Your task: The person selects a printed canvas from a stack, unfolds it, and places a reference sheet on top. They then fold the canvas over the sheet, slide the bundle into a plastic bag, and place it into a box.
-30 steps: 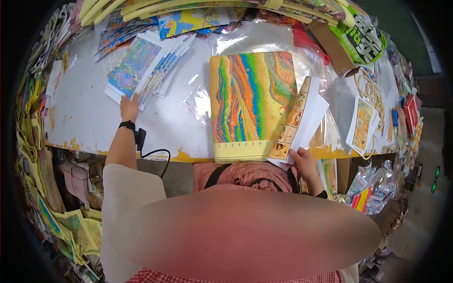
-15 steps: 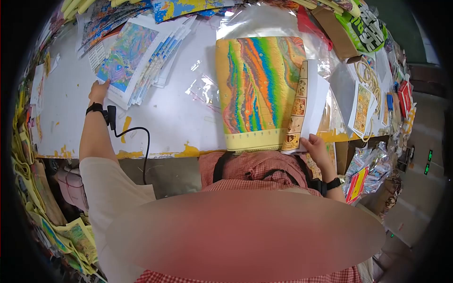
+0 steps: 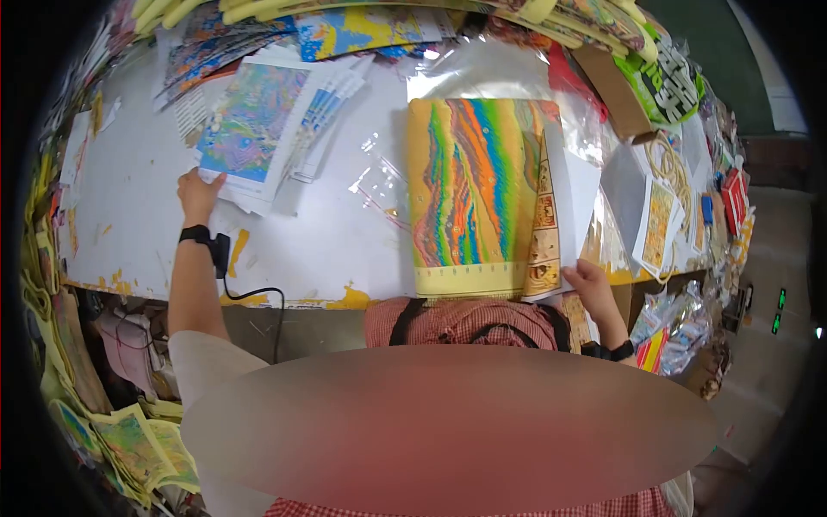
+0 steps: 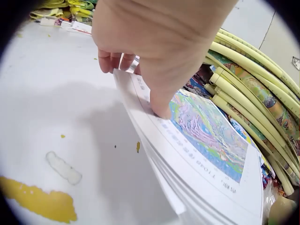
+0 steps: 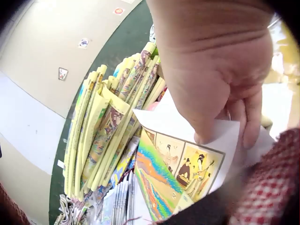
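Observation:
My left hand [image 3: 199, 196] pinches the near left corner of a stack of printed sheets [image 3: 256, 121], thumb on top and fingers under the edge. In the left wrist view that corner of the stack [image 4: 187, 159] bends up off the table. My right hand [image 3: 592, 287] pinches the lower edge of a white-bordered sheet with illustrated panels [image 3: 544, 241]. The right wrist view shows the thumb on that sheet's margin [image 5: 215, 136]. The sheet overlaps the right side of a yellow-edged printed piece with wavy coloured bands [image 3: 469, 181], lying at the table's front edge.
Folded yellow-edged prints [image 3: 482, 10] are heaped along the back of the table [image 3: 336, 233]. On the right are a cardboard piece [image 3: 613, 90], a green bag [image 3: 668, 82], a cord loop [image 3: 663, 159] and another illustrated sheet [image 3: 656, 224]. Clear plastic [image 3: 482, 73] lies behind the banded print.
The left hand shifted left along the stack to its near corner and holds it there, while the stack turned more upright. The right hand keeps its grip on the illustrated sheet. The head view moved.

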### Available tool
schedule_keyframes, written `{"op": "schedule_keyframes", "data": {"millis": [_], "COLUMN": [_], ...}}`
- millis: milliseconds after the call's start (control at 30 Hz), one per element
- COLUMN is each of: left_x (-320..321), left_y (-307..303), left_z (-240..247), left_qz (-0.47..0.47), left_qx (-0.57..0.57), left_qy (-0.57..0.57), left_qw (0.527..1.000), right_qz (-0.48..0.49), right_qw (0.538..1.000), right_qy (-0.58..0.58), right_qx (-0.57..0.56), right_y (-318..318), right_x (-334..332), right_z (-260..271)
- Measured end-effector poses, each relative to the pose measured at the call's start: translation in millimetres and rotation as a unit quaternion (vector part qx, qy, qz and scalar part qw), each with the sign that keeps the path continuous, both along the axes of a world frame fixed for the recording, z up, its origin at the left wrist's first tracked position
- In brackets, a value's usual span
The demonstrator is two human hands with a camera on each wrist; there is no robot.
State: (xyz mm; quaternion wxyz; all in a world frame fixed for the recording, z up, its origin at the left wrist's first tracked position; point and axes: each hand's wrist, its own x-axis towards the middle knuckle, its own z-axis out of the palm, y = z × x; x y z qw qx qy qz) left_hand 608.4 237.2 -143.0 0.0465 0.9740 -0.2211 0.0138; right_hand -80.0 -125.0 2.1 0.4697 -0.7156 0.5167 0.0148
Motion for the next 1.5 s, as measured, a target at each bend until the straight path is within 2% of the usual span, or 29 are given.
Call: {"op": "schedule_keyframes", "data": {"millis": [67, 233, 333, 367, 400, 433, 533, 567, 600, 667, 700, 733, 767, 800, 867, 933, 1000, 1100, 1200, 1233, 1333, 1367, 1433, 1467, 1500], "left_x": [-23.6, -94.0, -71.2, -76.1, -84.5, -98.0, -166.9, -187.6, -206.8, -275.5, -303.0, -326.2, -348.0, -366.0, -393.2, -409.8, -416.8, -424.6, -414.4, -410.0, -408.9, -402.5, -407.1, -412.5, -417.5], "left_y": [-8.1, -42.5, -22.1, -18.9, -16.4, -20.7, -50.1, -55.9, -58.6, -84.5, -95.4, -105.3, -116.5, -128.5, -145.6, -154.1, -158.9, -161.7, -162.7, -165.4, -187.8, -196.2, -213.8, -222.5, -229.8], "left_z": [9.7, 59.8, 12.9, 16.4, 18.9, 23.4, 49.1, 38.3, 28.7, 53.6, 59.8, 59.8, 69.3, 76.1, 88.8, 85.9, 87.4, 84.7, 61.4, 57.4, 98.9, 98.2, 75.8, 73.7, 71.6], "left_qz": [0.043, 0.153, 0.107, 0.131, 0.144, 0.146, 0.148, 0.134, 0.122, 0.099, 0.099, 0.089, 0.058, 0.029, -0.014, -0.007, -0.019, -0.049, -0.075, -0.082, -0.069, -0.113, -0.223, -0.274, -0.278], "left_qx": [-0.009, -0.009, -0.071, -0.188, -0.300, -0.397, -0.547, -0.562, -0.578, -0.567, -0.538, -0.507, -0.466, -0.443, -0.358, -0.326, -0.298, -0.264, -0.218, -0.234, -0.293, -0.313, -0.312, -0.304, -0.238], "left_qy": [0.003, -0.008, 0.098, 0.236, 0.366, 0.490, 0.542, 0.568, 0.590, 0.622, 0.641, 0.667, 0.684, 0.704, 0.701, 0.710, 0.712, 0.714, 0.652, 0.620, 0.444, 0.474, 0.264, 0.153, 0.160], "left_qw": [0.999, 0.988, 0.987, 0.944, 0.869, 0.762, 0.620, 0.585, 0.551, 0.531, 0.538, 0.539, 0.558, 0.554, 0.616, 0.625, 0.636, 0.647, 0.722, 0.745, 0.844, 0.815, 0.885, 0.900, 0.917], "right_qz": [-0.076, -0.096, -0.115, -0.130, -0.147, -0.169, -0.178, -0.268, -0.348, -0.331, -0.318, -0.309, -0.320, -0.329, -0.294, -0.256, -0.197, -0.155, -0.166, -0.172, -0.183, -0.189, -0.202, -0.198, -0.195], "right_qw": [0.995, 0.991, 0.986, 0.984, 0.980, 0.976, 0.925, 0.863, 0.778, 0.735, 0.712, 0.718, 0.754, 0.787, 0.850, 0.918, 0.957, 0.977, 0.975, 0.973, 0.968, 0.965, 0.957, 0.959, 0.960], "right_qy": [-0.051, -0.092, -0.116, -0.116, -0.117, -0.116, -0.334, -0.427, -0.513, -0.568, -0.595, -0.586, -0.537, -0.483, -0.399, -0.276, -0.180, -0.116, -0.118, -0.123, -0.143, -0.158, -0.186, -0.187, -0.187], "right_qx": [0.027, 0.007, -0.032, -0.044, -0.058, -0.073, -0.023, 0.041, 0.105, 0.165, 0.195, 0.213, 0.204, 0.197, 0.179, 0.127, 0.110, 0.093, 0.085, 0.092, 0.092, 0.091, 0.089, 0.083, 0.077], "right_y": [-4.7, -25.5, -36.7, -40.6, -45.4, -49.6, -77.5, -81.5, -78.9, -68.6, -67.0, -65.3, -59.0, -52.4, -47.6, -35.5, -24.5, -1.1, 6.0, 6.1, 5.3, 5.9, 10.6, 11.3, 12.7], "right_x": [15.4, 17.3, -1.3, -2.6, -3.3, -9.7, -36.8, -27.7, -11.9, 5.7, 13.6, 17.8, 28.3, 37.9, 39.7, 47.2, 43.9, 42.8, 41.2, 40.6, 39.9, 40.2, 38.8, 38.9, 39.1], "right_z": [25.5, 44.3, 34.8, 37.6, 42.0, 47.4, 53.1, 63.5, 76.6, 98.1, 102.0, 98.5, 96.7, 93.3, 62.7, 44.3, 20.4, 4.3, -3.4, -6.2, -12.1, -13.4, -16.0, -16.3, -15.1]}}
